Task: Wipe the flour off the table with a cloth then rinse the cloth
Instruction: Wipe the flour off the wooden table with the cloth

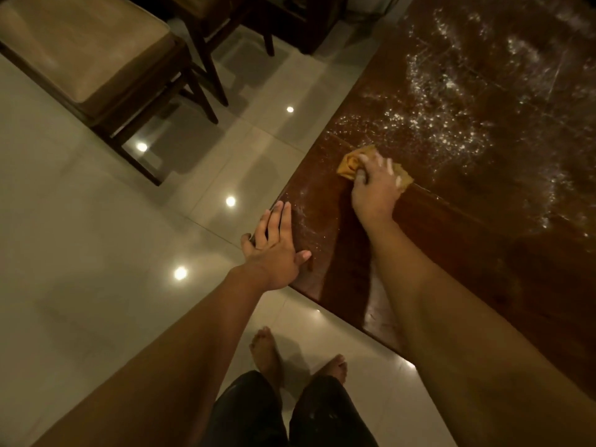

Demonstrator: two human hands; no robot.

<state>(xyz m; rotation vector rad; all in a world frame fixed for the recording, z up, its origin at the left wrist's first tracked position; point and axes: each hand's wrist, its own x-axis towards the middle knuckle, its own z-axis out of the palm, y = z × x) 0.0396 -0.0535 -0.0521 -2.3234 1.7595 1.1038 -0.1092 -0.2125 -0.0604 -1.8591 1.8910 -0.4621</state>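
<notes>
Where flour (451, 124) begins, cloth (350, 163) bunches under right grip (375, 185).

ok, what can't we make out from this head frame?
cloth: head view, mostly under the right hand; how soiled it is, unclear.
flour: runs off the top and right edges; full spread unknown.
table: far end cut off; right forearm covers a near strip.
left hand: at the table edge, underside of its fingers hidden.
sink or tap: none in frame.

Dark wooden tabletop (451, 253): white flour (451, 108) scattered across its far part, thinner specks along the left edge; one orange cloth (350, 162) lying near that edge.
</notes>
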